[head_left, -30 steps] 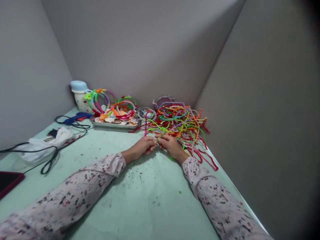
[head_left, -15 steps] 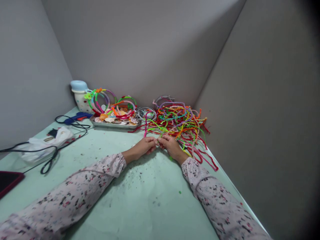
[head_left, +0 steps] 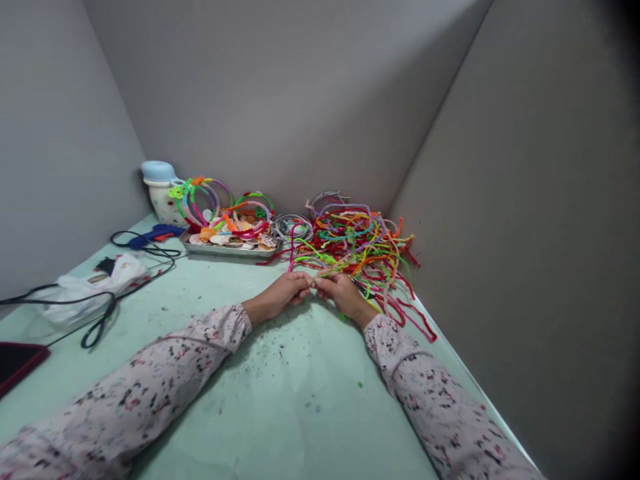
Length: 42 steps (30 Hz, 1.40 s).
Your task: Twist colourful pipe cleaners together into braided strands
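Note:
My left hand and my right hand meet fingertip to fingertip above the table, both pinched closed. Between them is a green pipe cleaner, mostly covered by the fingers; a short piece shows over my right fingers. Just beyond the hands lies a tangled heap of pipe cleaners in red, green, orange, yellow, pink and purple. A pink pipe cleaner stands up behind my left hand. Dark handles of a tool, partly hidden, lie beside my right wrist.
A metal tray holds shells and colourful wrapped hoops. Coiled wire lies beside it. At the left are a blue-lidded bottle, a blue glue gun, a white plastic bag, black cable and a dark-red-edged device.
My fingertips have come closer together, and my left hand has shifted slightly up and to the left. Less green shows between the fingers. Everything else stays in place.

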Motion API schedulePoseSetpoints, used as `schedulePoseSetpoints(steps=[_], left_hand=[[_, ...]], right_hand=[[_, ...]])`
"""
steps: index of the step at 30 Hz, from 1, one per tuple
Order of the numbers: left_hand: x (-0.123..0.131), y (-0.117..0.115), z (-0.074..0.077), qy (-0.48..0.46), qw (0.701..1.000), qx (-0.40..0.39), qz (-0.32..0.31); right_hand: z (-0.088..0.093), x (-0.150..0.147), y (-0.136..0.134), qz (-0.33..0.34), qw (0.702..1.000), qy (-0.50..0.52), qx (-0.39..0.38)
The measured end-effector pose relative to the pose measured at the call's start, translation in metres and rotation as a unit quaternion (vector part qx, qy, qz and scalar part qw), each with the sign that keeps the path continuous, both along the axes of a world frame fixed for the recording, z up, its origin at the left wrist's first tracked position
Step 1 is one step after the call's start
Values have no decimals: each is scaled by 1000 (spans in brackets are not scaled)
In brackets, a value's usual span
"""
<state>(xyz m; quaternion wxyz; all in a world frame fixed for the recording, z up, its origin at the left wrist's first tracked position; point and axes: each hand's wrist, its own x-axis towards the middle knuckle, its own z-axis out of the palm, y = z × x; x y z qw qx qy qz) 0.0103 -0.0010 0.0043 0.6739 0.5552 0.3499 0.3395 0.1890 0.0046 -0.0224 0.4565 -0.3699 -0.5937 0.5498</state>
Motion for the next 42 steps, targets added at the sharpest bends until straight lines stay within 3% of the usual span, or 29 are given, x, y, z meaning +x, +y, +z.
schedulePoseSetpoints(steps=[13, 19, 32, 42], left_hand=[[4, -2, 0, 38, 998, 37, 40], [4, -2, -2, 33, 998, 40, 38], [1, 2, -2, 25, 1000, -5, -3], [-1, 2, 0, 3, 1000, -10, 18]], right_hand=[[10, -8, -5, -55, 997, -60, -2], [6, -6, -3, -42, 998, -23, -27], [1, -2, 1, -50, 998, 47, 5], [-2, -1, 2, -62, 997, 55, -6]])
